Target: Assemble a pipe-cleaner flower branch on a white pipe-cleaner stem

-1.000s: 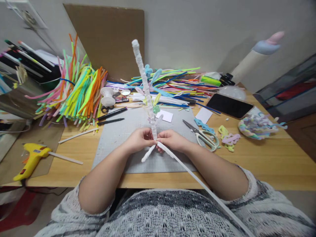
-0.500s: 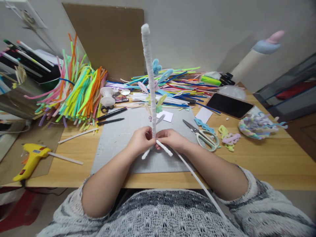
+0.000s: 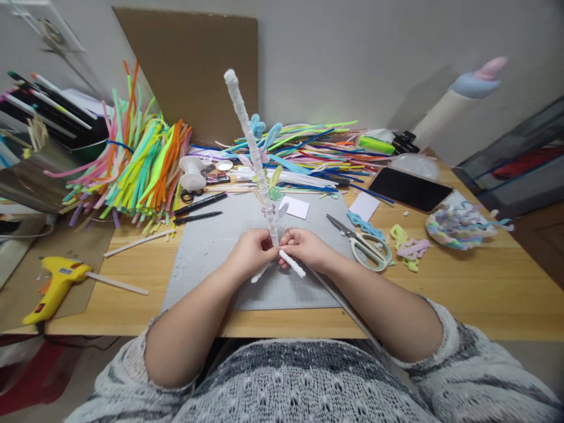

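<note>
A white-wrapped stem (image 3: 249, 135) leans up and to the left above the grey mat (image 3: 202, 258). Small pipe-cleaner flowers and leaves in blue, yellow, green and lilac show along it, such as a blue flower (image 3: 258, 126). Two short white-wrapped prongs stick out at its lower end, one a prong (image 3: 292, 264) pointing down right. My left hand (image 3: 254, 251) pinches the stem's base. Right beside it my right hand (image 3: 304, 247) is closed at the same joint, on a narrow white strip (image 3: 339, 299) that trails toward my lap. The fingertips partly hide the joint.
Scissors (image 3: 362, 242) and pipe-cleaner scraps (image 3: 409, 247) lie to the right, with a phone (image 3: 409, 188) behind. Bundled pipe cleaners (image 3: 141, 170) stand at back left. A yellow glue gun (image 3: 57, 285) lies front left. Loose pipe cleaners (image 3: 299, 147) line the wall.
The stem's top has tipped left and down, its flowers shifting left with it. The trailing white strip has swung closer to my right forearm. Both hands stay at the base.
</note>
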The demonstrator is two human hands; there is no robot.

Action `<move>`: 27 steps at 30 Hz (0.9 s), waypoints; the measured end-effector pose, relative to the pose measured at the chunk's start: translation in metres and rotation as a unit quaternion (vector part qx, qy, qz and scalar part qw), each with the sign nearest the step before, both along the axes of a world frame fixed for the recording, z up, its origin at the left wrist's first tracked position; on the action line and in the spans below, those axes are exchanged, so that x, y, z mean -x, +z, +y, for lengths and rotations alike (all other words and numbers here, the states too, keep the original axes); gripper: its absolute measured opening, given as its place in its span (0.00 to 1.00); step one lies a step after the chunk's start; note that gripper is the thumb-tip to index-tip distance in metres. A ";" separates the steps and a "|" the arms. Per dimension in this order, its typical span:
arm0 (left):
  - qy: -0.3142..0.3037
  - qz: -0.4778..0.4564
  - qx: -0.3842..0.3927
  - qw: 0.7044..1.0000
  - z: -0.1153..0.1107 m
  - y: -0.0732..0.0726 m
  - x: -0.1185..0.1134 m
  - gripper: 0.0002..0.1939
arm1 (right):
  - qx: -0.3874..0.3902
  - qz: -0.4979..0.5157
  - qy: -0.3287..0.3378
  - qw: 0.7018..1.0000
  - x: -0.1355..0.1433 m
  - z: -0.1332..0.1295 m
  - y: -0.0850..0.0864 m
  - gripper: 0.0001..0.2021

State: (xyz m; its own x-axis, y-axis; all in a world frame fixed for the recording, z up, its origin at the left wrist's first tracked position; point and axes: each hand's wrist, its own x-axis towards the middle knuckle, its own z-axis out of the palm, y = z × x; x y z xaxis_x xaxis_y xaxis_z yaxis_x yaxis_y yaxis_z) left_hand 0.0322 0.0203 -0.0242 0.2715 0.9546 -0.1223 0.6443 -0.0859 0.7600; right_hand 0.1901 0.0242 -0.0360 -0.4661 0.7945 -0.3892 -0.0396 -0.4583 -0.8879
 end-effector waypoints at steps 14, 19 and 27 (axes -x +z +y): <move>-0.036 -0.087 0.056 0.994 -0.004 0.009 0.007 0.10 | -0.172 -0.068 0.075 0.980 -0.012 0.012 0.008 0.03; -0.032 -0.112 0.047 0.992 -0.004 0.017 0.009 0.10 | -0.178 -0.054 0.073 0.980 -0.011 0.011 0.010 0.03; -0.009 -0.260 0.139 0.956 -0.005 0.019 0.006 0.12 | -0.166 0.003 0.041 0.985 -0.007 0.007 0.012 0.06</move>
State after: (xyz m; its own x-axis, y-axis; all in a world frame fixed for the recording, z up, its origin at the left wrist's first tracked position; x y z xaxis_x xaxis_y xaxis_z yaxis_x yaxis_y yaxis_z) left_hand 0.0259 0.0153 -0.0049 0.3798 0.8997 -0.2151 0.1743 0.1587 0.9718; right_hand 0.1975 0.0316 -0.0245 -0.5363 0.8366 -0.1116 -0.0205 -0.1451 -0.9892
